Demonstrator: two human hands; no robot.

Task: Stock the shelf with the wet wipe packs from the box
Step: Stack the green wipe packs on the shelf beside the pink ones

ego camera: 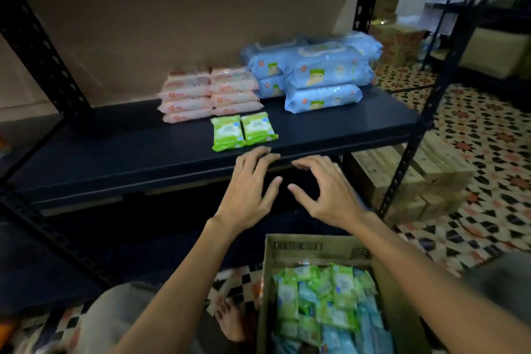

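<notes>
Both the left hand (249,190) and right hand (324,191) hover with fingers released and empty just short of two green packs (244,131) set side by side at the shelf (115,152) edge, seemingly freshly squared, while more wait behind them in the box (324,250).

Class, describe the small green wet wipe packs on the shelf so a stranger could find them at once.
Find the dark shelf. Near its front edge, ahead of the pink packs, lie the green packs: two side by side, the smallest there and the only green ones.

Green packs (244,131), pink packs (209,95), blue packs (319,72), seemingly black shelf (115,149).
</notes>
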